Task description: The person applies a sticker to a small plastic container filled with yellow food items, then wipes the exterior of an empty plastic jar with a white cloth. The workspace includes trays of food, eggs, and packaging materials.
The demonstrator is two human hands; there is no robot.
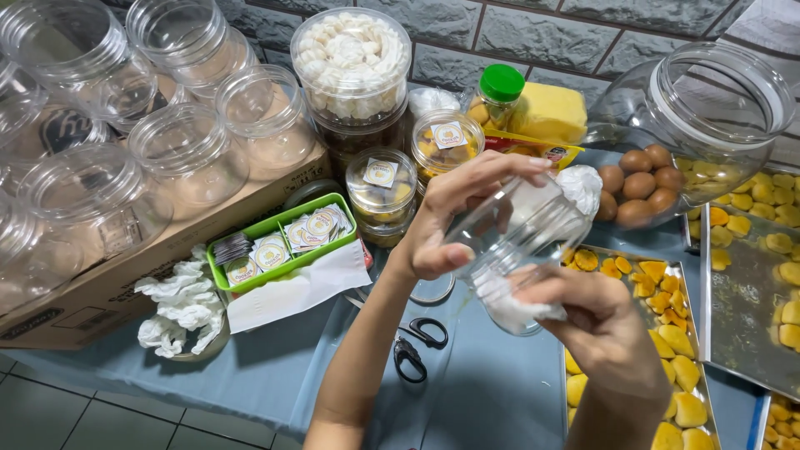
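My left hand (454, 218) grips a clear empty plastic jar (521, 242), held tilted on its side above the blue cloth. My right hand (583, 315) presses a wad of white tissue (510, 307) against the jar's open mouth. Another white tissue wad (579, 187) shows just behind the jar. Black scissors (417, 346) lie on the cloth below my left wrist.
Several empty clear jars (187, 154) stand on a cardboard box (150, 267) at left. A green tray of round stickers (279, 242), filled cookie jars (352, 62), a large glass jar with brown balls (692, 117) and metal trays of yellow cookies (667, 333) surround the hands.
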